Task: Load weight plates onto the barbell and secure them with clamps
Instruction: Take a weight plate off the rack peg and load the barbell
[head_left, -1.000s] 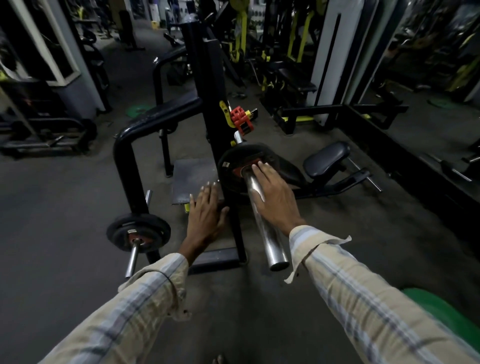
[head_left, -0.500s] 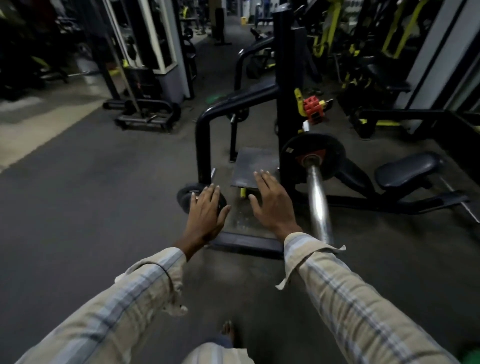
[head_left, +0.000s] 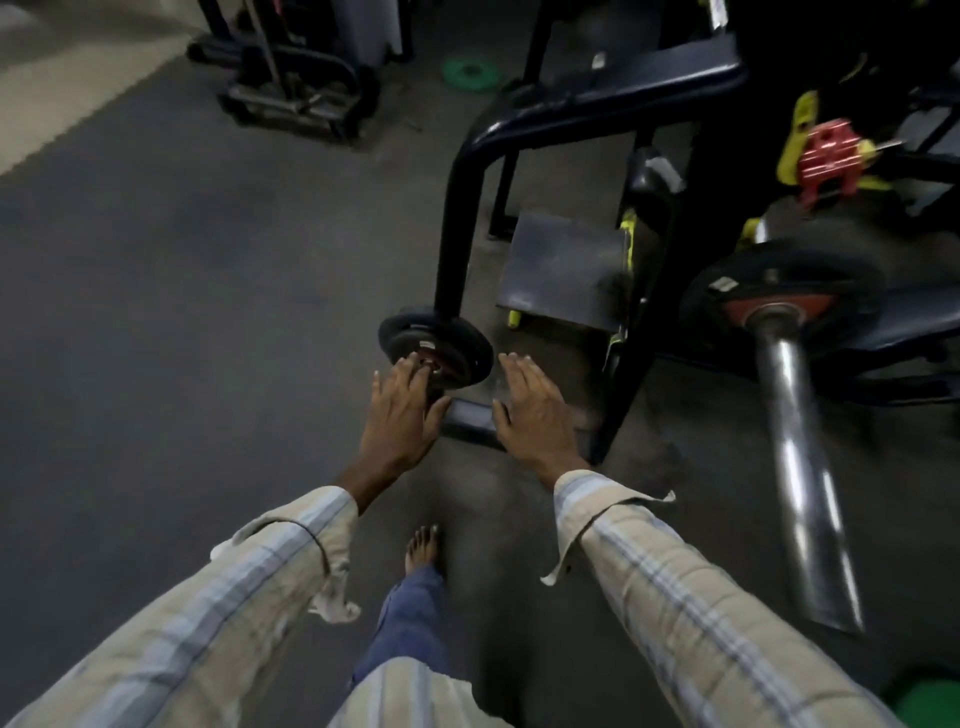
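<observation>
Two blurred hands, left hand (head_left: 402, 415) partly over low weight plate (head_left: 441, 348).

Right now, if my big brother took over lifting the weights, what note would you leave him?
Left hand: open, fingers reaching over the black round weight plate stored low on the black steel rack; no grip yet.
Right hand: open, beside that plate, holding nothing.
Shiny chrome barbell sleeve: on the right, one black plate with a red centre already on it.
Red clamp: by the rack upright, above the barbell; not on the sleeve.
Left to do: grip the low plate, slide it onto the sleeve, fit the clamp.
</observation>
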